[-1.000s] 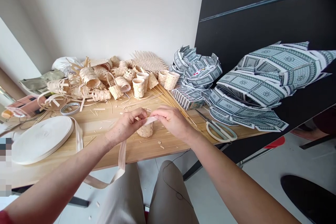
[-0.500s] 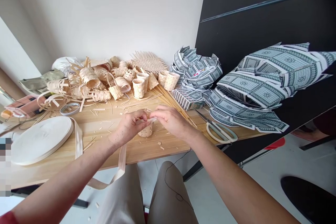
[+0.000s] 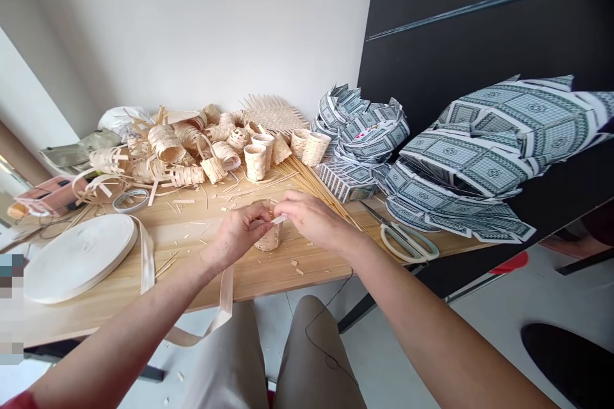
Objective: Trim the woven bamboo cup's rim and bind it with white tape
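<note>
A small woven basket cup [image 3: 269, 239] stands on the wooden table [image 3: 268, 271] near its front edge. My left hand [image 3: 240, 232] is closed round its left side and rim. My right hand [image 3: 311, 220] pinches the pale strip end [image 3: 278, 220] just above the cup's rim. The strip [image 3: 224, 297] runs from under my left wrist down over the table edge in a loop and back up to a flat white coil of strip [image 3: 79, 255] at the left.
Several woven cups and baskets [image 3: 211, 147] with loose strips are heaped at the back. Thin sticks [image 3: 311, 188] lie fanned behind my hands. Scissors [image 3: 407, 239] rest at the right, beside folded patterned-paper pieces [image 3: 474, 153]. A tape roll [image 3: 130, 200] lies left of centre.
The strip end between my hands has become shorter and sits closer to the cup's rim. Both hands have stayed at the cup, shifting only slightly.
</note>
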Tool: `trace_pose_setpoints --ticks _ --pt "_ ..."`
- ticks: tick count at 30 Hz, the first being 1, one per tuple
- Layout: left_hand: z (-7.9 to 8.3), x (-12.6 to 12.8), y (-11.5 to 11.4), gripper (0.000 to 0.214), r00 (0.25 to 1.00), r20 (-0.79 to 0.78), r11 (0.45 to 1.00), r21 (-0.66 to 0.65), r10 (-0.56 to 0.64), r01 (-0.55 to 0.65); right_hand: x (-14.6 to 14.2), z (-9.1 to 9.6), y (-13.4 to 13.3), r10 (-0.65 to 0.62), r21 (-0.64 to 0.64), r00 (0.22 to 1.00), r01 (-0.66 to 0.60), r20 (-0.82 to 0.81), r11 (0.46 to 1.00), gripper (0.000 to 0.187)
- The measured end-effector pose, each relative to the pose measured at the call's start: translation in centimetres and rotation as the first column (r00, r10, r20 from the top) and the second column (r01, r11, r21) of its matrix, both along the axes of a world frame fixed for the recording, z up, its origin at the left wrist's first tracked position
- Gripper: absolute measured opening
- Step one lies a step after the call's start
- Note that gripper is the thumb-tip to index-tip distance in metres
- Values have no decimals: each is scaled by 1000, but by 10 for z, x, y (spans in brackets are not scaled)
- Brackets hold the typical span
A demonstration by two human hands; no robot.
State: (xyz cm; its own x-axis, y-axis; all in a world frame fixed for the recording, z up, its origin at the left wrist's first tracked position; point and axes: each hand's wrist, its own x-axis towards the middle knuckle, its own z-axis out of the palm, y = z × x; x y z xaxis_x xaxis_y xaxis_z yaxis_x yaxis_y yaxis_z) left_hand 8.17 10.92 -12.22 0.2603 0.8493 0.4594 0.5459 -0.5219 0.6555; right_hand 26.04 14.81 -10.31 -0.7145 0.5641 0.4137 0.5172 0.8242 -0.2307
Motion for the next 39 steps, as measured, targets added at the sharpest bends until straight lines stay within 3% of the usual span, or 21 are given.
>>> trace_pose_setpoints --ticks 7,15,20,22,24,26,29,33,36,39 --pt "2 -9 3 10 998 7 998 -10 -58 58 2 1 -6 36 -28 999 -37 -17 999 25" --pt "2 -24 -2 17 986 24 984 -63 -165 167 -9 -8 -15 95 -63 976 -109 -197 992 10" --pt "4 -36 -5 17 978 -81 981 13 -190 192 -21 -14 -15 129 -98 964 -156 -234 983 14" --pt "8 -40 -10 15 966 -248 979 161 -80 122 -23 -14 -16 122 -103 965 -149 -234 983 16" --pt "13 -39 -19 12 917 -378 942 337 130 5 -24 -14 -17 110 -98 966 -136 -236 986 18" --pt "16 -34 -31 21 891 -378 907 413 251 -80 -25 -14 -18 101 -89 967 -125 -234 988 21" --pt "15 -19 -47 19 964 -199 942 320 174 -103 -27 -14 -20 97 -82 968 -118 -232 990 20" --pt "4 -2 -47 9 993 91 996 39 73 -77 -28 -12 -22 98 -82 970 -119 -223 989 20" --pt "-4 -1 -34 6 979 206 985 -167 7 28 -27 -10 -23 88 -94 974 -110 -208 990 21" --pt "-8 -7 -24 8 959 276 966 -227 -56 122 -24 -9 -23 62 -117 978 -87 -200 989 20"
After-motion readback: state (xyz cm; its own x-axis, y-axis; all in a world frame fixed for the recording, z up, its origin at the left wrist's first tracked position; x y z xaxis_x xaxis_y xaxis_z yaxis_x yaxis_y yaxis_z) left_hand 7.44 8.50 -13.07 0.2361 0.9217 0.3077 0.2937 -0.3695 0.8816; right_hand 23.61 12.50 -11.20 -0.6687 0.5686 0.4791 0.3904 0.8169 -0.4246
